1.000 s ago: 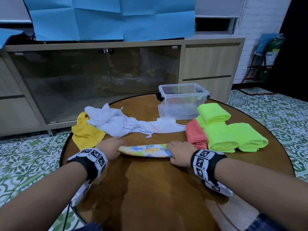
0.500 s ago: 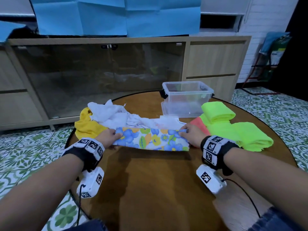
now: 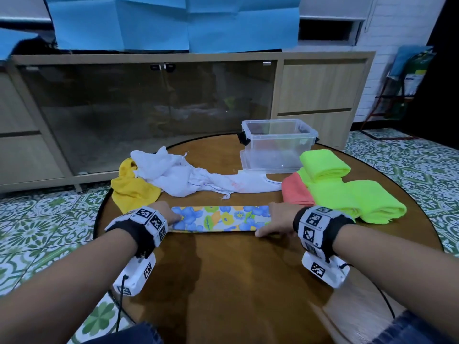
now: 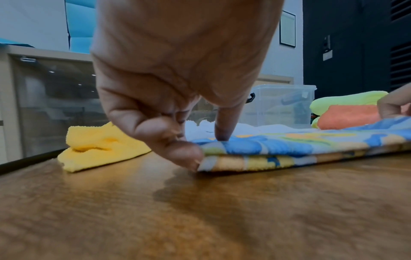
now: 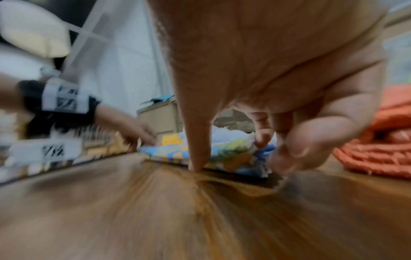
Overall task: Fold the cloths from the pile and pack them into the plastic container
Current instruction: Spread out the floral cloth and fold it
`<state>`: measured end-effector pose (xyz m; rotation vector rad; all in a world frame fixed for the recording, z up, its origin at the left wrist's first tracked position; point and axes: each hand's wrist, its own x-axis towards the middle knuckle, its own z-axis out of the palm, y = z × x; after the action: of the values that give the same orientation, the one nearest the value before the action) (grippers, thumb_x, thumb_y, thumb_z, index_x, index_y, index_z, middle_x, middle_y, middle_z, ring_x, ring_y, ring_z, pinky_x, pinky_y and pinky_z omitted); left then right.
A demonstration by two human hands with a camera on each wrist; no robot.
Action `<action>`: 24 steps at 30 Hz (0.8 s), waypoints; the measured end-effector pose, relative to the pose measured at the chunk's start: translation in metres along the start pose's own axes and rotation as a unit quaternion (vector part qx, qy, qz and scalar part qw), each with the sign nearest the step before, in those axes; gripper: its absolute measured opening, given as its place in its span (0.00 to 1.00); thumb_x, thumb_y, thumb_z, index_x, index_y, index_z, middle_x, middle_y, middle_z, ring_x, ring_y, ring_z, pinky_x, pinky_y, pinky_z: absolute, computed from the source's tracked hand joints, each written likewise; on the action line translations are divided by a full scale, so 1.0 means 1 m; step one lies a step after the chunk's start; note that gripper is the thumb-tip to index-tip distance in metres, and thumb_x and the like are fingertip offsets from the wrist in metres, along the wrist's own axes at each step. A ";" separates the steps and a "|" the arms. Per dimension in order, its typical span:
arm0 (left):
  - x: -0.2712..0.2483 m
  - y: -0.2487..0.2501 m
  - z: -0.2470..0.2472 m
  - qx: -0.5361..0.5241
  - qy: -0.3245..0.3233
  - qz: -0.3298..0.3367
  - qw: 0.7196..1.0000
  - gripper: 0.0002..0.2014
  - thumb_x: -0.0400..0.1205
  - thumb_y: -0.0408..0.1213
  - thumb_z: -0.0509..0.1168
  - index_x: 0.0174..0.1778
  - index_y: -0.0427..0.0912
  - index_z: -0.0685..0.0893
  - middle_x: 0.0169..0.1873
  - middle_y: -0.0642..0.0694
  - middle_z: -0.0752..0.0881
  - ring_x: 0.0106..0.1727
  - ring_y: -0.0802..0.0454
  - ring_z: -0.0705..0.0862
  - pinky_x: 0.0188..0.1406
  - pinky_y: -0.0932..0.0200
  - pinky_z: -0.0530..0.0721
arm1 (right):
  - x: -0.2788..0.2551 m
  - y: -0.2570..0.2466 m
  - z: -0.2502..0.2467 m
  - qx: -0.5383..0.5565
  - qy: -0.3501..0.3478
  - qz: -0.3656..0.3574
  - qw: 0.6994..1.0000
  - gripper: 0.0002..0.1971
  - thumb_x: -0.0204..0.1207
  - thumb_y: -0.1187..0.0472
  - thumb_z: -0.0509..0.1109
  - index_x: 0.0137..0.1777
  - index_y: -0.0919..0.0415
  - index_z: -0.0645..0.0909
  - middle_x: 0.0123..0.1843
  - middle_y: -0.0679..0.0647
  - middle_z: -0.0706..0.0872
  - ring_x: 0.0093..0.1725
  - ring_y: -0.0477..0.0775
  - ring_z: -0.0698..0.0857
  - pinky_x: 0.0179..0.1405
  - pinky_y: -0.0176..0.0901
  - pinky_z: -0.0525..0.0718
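A floral cloth (image 3: 218,218) lies as a long folded strip across the round wooden table (image 3: 236,281), between my hands. My left hand (image 3: 169,214) holds its left end: in the left wrist view curled fingers (image 4: 184,154) pinch the layered edge and one finger presses on top of the floral cloth (image 4: 289,149). My right hand (image 3: 275,219) grips the right end, thumb down at the front edge; its wrist view is blurred. The clear plastic container (image 3: 280,155) stands open at the back. The pile, a white cloth (image 3: 188,175) over a yellow cloth (image 3: 131,187), lies behind the strip.
Folded neon green cloths (image 3: 347,194) and a coral cloth (image 3: 295,192) are stacked at the right, close to my right hand. The container's lid (image 3: 248,165) lies under it. A low cabinet with glass doors (image 3: 149,108) stands behind the table. Bare wood stretches in front of the strip.
Half a second ago the floral cloth was spread wider and farther back. Both hands have drawn its far edge over toward me, leaving a narrower strip.
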<state>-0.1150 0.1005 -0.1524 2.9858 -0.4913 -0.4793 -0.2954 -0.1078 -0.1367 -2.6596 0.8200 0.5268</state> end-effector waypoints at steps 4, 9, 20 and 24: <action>-0.006 0.002 -0.008 0.014 0.016 0.007 1.000 0.20 0.80 0.43 0.64 0.26 0.41 0.65 0.25 0.48 0.66 0.25 0.55 0.65 0.21 0.64 0.59 | -0.001 -0.010 0.010 -0.192 0.114 -0.059 0.973 0.38 0.66 0.35 0.72 0.66 0.59 0.64 0.53 0.53 0.82 0.52 0.56 0.84 0.26 0.41 0.68; -0.012 0.003 -0.010 0.023 0.020 0.000 1.000 0.19 0.81 0.39 0.63 0.26 0.42 0.64 0.25 0.48 0.65 0.25 0.55 0.64 0.21 0.65 0.59 | -0.002 -0.014 0.015 -0.264 0.195 -0.117 0.937 0.32 0.72 0.44 0.71 0.70 0.58 0.63 0.65 0.58 0.74 0.57 0.60 0.82 0.37 0.46 0.73; -0.007 0.001 -0.010 -0.049 0.015 0.003 0.999 0.20 0.81 0.39 0.64 0.25 0.40 0.66 0.23 0.47 0.67 0.24 0.54 0.65 0.21 0.65 0.60 | 0.008 -0.004 0.005 -0.309 0.178 -0.160 0.920 0.08 0.79 0.59 0.61 0.55 0.58 0.74 0.60 0.58 0.81 0.57 0.60 0.82 0.34 0.44 0.70; -0.004 -0.002 -0.007 -0.089 -0.012 0.017 0.996 0.20 0.79 0.40 0.67 0.25 0.41 0.67 0.22 0.47 0.68 0.23 0.54 0.66 0.21 0.65 0.63 | 0.011 -0.003 0.009 -0.339 0.152 -0.162 0.914 0.15 0.79 0.62 0.60 0.65 0.60 0.71 0.62 0.59 0.78 0.59 0.61 0.81 0.37 0.45 0.70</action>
<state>-0.1157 0.1041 -0.1448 2.8009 -0.4725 -0.5263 -0.2874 -0.1069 -0.1488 -3.4914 0.2585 0.3561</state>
